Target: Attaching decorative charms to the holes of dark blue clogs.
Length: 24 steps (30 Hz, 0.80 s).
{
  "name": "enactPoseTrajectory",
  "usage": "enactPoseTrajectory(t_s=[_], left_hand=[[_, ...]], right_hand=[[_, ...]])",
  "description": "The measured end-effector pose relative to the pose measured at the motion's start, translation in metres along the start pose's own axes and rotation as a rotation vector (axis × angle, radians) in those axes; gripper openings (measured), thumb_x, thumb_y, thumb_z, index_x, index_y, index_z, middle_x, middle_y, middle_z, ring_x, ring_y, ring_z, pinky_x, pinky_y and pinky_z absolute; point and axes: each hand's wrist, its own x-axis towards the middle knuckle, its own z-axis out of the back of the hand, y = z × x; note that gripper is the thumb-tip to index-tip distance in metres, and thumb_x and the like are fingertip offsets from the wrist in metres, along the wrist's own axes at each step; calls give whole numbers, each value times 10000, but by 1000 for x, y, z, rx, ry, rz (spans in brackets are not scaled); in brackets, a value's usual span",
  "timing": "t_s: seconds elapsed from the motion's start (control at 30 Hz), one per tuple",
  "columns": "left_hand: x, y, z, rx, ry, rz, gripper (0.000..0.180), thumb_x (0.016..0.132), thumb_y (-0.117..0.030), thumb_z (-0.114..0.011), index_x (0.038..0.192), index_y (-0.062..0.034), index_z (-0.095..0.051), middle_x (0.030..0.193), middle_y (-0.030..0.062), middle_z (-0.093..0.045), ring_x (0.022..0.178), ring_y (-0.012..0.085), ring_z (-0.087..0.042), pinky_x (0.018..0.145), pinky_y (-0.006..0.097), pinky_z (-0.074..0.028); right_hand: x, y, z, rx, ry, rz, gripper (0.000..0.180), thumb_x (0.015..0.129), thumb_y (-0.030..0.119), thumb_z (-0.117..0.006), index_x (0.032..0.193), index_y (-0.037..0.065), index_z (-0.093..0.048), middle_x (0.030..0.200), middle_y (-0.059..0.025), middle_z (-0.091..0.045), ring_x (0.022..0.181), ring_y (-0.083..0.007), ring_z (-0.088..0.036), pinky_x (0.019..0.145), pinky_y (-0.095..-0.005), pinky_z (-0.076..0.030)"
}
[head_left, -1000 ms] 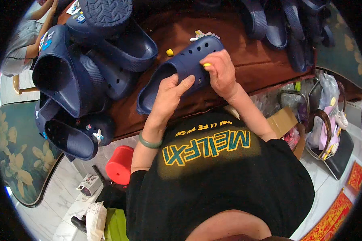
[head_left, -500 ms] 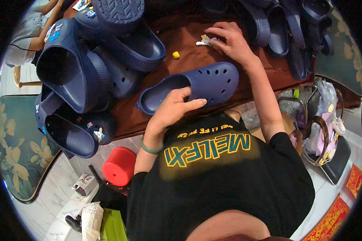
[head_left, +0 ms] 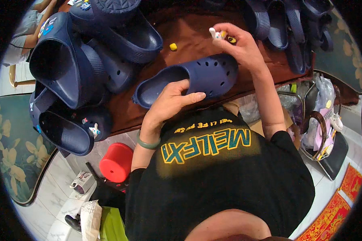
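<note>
A navy blue clog (head_left: 197,78) with holes in its top lies on the brown table (head_left: 189,36) in front of me. My left hand (head_left: 171,102) grips the clog's near side at the heel opening. My right hand (head_left: 239,46) is raised just past the clog's toe and pinches a small white shoe charm (head_left: 214,33) between its fingertips. A small yellow charm (head_left: 173,46) lies loose on the table beyond the clog. A dark round charm with yellow (head_left: 231,39) sits by my right fingers.
Several more navy clogs are heaped at the left (head_left: 68,68) and along the far right (head_left: 285,28). A red stool (head_left: 116,162) stands below the table edge. Bags and a basket (head_left: 321,132) sit at the right, a patterned chair (head_left: 12,148) at the left.
My right hand left the clog, reached to the far table and now lifts a white charm. The clog settled lower, toward me, still held by my left hand.
</note>
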Motion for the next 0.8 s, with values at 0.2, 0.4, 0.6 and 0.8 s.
enactPoseTrajectory(t_s=[0.2,0.4,0.6,0.8], left_hand=[[-4,-17,-9,-69,-19,33,291,843,-221,-680,1028,2,-663,907,-3,-650,832,84,-545,762,268,-456],[-7,-13,-6,36,-41,48,315,851,-214,-693,1067,12,-654,944,-3,-653,860,88,-556,803,263,-459],[0,-20,-19,-385,-151,24,328,898,-134,-644,1183,9,-570,979,21,-649,880,116,-602,820,269,-477],[12,-33,-29,-469,-232,-12,161,886,-102,-608,1018,-15,-638,905,10,-652,787,95,-622,711,241,-491]], right_hand=[[-22,2,-21,-291,74,329,123,920,128,-565,947,30,-634,904,-80,-624,860,-240,-588,787,-344,-465],[-31,15,-32,-104,-139,295,56,858,91,-639,876,41,-622,892,-110,-599,887,-300,-572,788,-387,-464],[-44,12,-27,-256,-112,418,155,843,96,-648,989,42,-651,1000,-91,-621,956,-287,-570,845,-388,-462],[-58,29,-12,-421,-21,471,320,813,100,-653,1129,56,-619,1147,-80,-596,1068,-274,-521,938,-429,-394]])
